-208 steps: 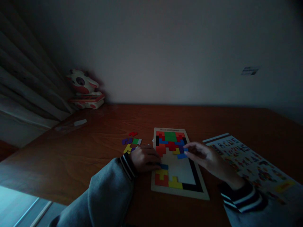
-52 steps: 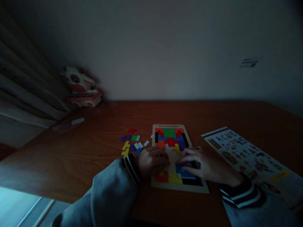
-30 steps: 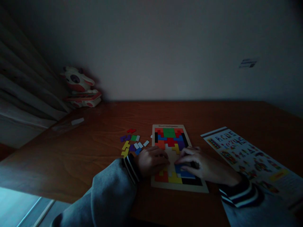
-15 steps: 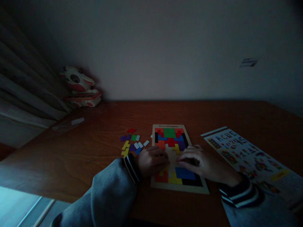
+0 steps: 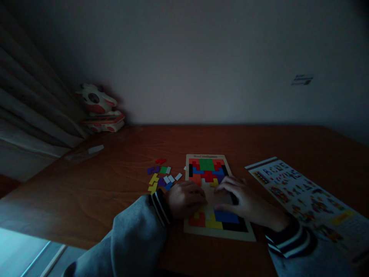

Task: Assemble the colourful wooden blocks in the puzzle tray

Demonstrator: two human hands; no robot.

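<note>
A wooden puzzle board (image 5: 211,198) lies on the table, filled in part with coloured block pieces. At its far end is a green piece (image 5: 206,164) among red, blue and black ones; a blue piece (image 5: 226,216) sits nearer to me. My left hand (image 5: 186,198) rests over the board's left side, fingers curled together, and hides whatever is under them. Over the right side, my right hand (image 5: 242,200) has its thumb and fingers apart, with no piece visible between them. The bare middle of the board shows between both hands.
Several loose pieces, among them a yellow one (image 5: 153,187) and a red one (image 5: 160,161), lie left of the board. A printed pattern sheet (image 5: 305,200) lies to the right. A cow-shaped toy (image 5: 99,109) stands at the back left near a curtain (image 5: 31,96).
My right hand's thumb and fingers have spread apart from a near pinch. My left hand has barely moved. The whole view has shifted slightly.
</note>
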